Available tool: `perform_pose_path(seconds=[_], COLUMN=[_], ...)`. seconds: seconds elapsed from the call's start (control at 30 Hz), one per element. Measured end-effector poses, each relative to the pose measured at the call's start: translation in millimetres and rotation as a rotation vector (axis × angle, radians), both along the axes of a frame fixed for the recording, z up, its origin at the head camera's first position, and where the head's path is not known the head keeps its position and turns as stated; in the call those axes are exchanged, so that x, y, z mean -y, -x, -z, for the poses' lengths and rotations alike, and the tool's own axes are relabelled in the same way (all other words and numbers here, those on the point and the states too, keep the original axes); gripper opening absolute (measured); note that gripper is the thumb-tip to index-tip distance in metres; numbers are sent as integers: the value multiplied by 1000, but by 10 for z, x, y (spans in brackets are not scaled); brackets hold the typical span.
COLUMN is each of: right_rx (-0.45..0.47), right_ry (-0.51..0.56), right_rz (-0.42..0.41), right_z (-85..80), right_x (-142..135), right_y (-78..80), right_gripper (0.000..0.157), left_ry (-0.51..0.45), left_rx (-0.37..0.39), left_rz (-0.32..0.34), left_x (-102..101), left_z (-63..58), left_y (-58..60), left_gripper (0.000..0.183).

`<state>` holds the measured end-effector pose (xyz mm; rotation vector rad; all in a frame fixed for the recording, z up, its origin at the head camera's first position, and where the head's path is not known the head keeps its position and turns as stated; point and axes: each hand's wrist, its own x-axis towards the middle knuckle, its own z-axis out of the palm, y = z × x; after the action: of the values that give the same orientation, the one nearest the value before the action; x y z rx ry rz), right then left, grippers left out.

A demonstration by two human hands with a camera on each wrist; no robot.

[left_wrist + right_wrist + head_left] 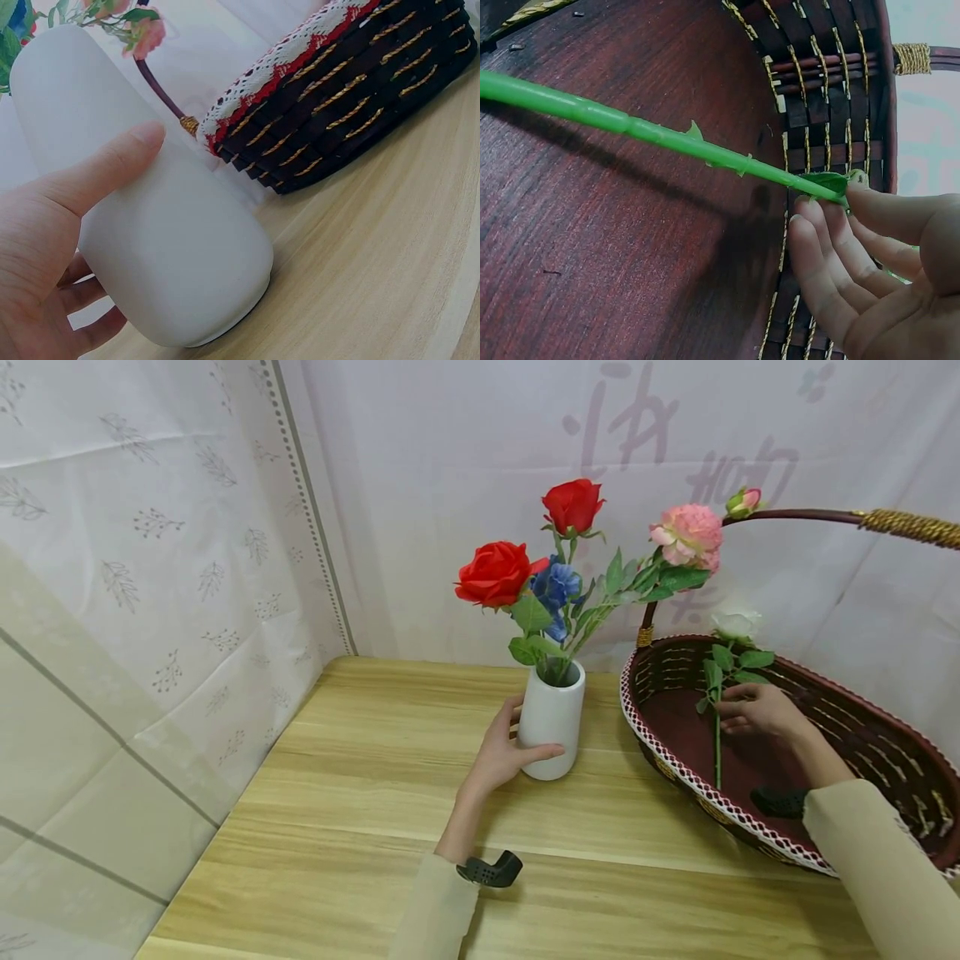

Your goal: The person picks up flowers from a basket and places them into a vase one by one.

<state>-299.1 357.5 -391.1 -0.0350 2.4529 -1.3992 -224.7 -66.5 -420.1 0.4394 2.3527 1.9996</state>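
My left hand (501, 747) grips a white vase (551, 722) standing on the table, thumb across its front and fingers behind. In the left wrist view the thumb lies along the vase (180, 232). The vase holds two red roses (495, 574), a blue flower (556, 587) and a pink flower (686, 535) leaning right. Over the basket, my right hand (767, 710) pinches the green stem of a white rose (735, 625). The right wrist view shows the stem (667, 139) between thumb and fingers, its lower end running out of frame.
A dark woven basket (652, 752) with lace trim stands on the right of the wooden table (360, 793). Its handle (817, 515) arches over it, with a pink bud (744, 502) close by. White patterned cloth (420, 485) hangs behind and at the left.
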Motion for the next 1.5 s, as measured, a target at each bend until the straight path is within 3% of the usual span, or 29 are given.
perform_pose_path(seconds=[0.4,0.63,0.9,1.5], right_rx=[-25,-35,-96,-334], right_ry=[-29,-7,48,156], right_rz=[-12,-8,18,72], right_z=[-12,-37,-89,-233], right_x=[22,4,12,-20], right_y=[-17,-19,-32,-151], right_gripper=[54,57,64,71], left_ry=[11,7,8,24], left_rx=[0,-2,-12,-28], left_rz=[1,-20,-28,-27], left_x=[3,-22,-19,-7], left_z=[-32,320,349,370], left_y=[-18,209,203,207], left_gripper=[82,89,89,91])
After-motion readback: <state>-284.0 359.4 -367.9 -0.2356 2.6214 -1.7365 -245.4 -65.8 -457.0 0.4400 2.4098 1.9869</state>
